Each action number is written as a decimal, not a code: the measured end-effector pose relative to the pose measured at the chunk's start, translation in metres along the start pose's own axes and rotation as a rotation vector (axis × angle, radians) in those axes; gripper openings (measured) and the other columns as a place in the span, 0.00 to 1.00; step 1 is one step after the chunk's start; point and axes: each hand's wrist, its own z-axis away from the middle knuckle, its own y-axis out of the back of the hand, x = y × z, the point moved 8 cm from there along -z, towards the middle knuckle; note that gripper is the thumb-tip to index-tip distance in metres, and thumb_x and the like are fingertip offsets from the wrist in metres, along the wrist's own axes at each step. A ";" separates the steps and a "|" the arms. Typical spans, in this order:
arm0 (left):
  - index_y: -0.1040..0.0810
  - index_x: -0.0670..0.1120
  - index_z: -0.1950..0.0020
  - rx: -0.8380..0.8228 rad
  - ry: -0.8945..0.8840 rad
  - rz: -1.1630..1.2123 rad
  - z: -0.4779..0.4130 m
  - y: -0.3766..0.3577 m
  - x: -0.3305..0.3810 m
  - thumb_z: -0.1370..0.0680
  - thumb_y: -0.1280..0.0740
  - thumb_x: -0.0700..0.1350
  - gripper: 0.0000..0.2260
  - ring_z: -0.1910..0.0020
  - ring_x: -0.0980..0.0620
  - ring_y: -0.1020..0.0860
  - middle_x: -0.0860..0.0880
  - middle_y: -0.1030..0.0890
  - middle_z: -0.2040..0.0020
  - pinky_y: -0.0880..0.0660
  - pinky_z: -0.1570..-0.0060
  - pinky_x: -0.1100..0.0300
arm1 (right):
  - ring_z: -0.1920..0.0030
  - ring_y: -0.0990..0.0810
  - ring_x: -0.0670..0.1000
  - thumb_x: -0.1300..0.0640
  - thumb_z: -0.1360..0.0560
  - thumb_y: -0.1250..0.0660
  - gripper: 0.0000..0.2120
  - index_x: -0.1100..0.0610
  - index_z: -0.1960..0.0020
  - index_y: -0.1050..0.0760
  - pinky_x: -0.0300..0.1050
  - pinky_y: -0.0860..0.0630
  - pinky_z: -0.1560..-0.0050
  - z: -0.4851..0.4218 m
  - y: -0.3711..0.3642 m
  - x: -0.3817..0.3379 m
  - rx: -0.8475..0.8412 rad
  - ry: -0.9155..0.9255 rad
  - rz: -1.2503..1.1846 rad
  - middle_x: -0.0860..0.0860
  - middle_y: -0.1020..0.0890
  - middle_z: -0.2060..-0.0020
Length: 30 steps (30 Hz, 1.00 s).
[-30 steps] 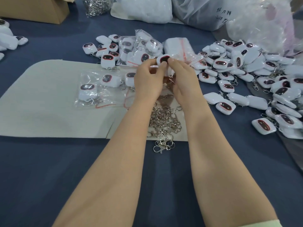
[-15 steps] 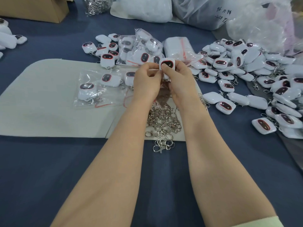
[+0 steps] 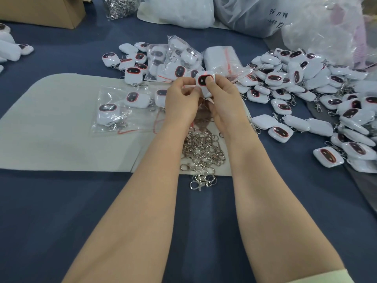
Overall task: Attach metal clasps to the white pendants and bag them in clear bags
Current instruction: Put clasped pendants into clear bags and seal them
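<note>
Both hands hold one white pendant with a dark, red-rimmed oval face, raised above the table's middle. My right hand pinches it, thumb on the face. My left hand grips its left edge with curled fingers. Whether a clasp hangs from it is hidden behind my hands. A heap of loose metal clasps lies below my wrists. Several bagged pendants lie on a pale mat to the left. A big pile of unbagged pendants spreads on the right.
A stack of clear bags with red seals lies behind my hands, next to more bagged pendants. A cardboard box stands at the back left. Large plastic sacks and a clump of clasps line the back edge.
The pendant turned in my fingers, so its dark face points up at me. My right thumb now rests on that face. Both hands stayed over the clasp heap.
</note>
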 end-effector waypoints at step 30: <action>0.27 0.46 0.37 0.215 -0.386 -1.001 0.014 0.004 0.044 0.22 0.36 0.49 0.16 0.41 0.44 0.27 0.45 0.26 0.40 0.29 0.44 0.50 | 0.56 0.18 0.51 0.67 0.25 0.35 0.10 0.57 0.45 0.24 0.49 0.19 0.51 -0.006 0.022 -0.002 0.205 0.023 0.042 0.51 0.18 0.58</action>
